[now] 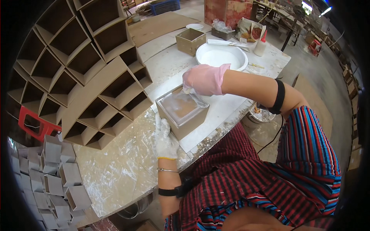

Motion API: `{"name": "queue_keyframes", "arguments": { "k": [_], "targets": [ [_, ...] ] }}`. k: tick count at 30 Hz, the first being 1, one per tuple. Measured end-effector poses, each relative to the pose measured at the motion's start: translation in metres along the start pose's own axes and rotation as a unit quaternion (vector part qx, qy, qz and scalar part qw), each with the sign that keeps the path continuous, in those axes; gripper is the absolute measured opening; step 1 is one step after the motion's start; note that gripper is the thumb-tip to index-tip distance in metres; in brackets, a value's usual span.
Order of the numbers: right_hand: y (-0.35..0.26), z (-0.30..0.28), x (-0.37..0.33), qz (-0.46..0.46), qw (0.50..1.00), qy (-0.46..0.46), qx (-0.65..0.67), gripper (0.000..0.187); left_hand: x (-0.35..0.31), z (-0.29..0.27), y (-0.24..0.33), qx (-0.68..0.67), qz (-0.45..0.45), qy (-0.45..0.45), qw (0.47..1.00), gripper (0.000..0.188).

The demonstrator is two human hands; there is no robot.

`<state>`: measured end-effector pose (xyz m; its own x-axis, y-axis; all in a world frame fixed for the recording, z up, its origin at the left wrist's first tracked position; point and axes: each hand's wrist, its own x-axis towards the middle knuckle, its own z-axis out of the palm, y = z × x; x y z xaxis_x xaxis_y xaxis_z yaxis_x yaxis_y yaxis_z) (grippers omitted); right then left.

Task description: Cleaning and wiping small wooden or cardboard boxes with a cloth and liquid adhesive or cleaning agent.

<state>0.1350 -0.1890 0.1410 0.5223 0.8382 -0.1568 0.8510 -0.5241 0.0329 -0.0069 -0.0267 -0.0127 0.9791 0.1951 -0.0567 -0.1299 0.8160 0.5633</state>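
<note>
A brown board box (pixel 187 122) stands on the worktable, its framed top smeared with a wet, whitish film. My left hand (pixel 166 140), in a white knitted glove with a yellow cuff, grips the box's left side near the front corner, thumb against the near face. My right hand (pixel 204 79), in a pink glove with a clear plastic layer over the fingers, bends down onto the far edge of the top. Its fingers are closed round something pale that I cannot make out. Beyond it sits a white basin (pixel 222 57) of white liquid with a flat scraper (pixel 227 43) across its rim.
An open box (pixel 190 41) stands beyond the basin, near a squeeze bottle (pixel 261 45) with a red tip. Large compartmented board racks (pixel 88 92) lean at the left. Several small grey boxes (pixel 58 181) are piled lower left. A bucket (pixel 260 115) stands beside the table's right edge.
</note>
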Motion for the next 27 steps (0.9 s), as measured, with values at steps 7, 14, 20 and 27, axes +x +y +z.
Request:
{"name": "queue_keyframes", "arguments": {
  "k": [7, 14, 20, 27],
  "targets": [
    [-0.010, 0.027, 0.023, 0.023, 0.985, 0.156, 0.073, 0.025, 0.003, -0.001, -0.006, 0.048, 0.003, -0.007, 0.999, 0.049],
    [-0.016, 0.010, 0.016, 0.068, 0.994, 0.075, 0.042, 0.026, 0.003, -0.004, -0.004, 0.025, 0.013, -0.006, 1.000, 0.048],
    [-0.014, 0.026, 0.008, 0.077, 0.983, 0.107, 0.131, 0.031, 0.004, 0.000, -0.008, 0.045, 0.002, -0.010, 0.999, 0.048],
    [0.002, 0.036, -0.027, -0.181, 0.937, 0.105, 0.279, 0.029, 0.000, 0.004, -0.004, 0.052, 0.013, -0.034, 0.998, 0.051]
  ]
}}
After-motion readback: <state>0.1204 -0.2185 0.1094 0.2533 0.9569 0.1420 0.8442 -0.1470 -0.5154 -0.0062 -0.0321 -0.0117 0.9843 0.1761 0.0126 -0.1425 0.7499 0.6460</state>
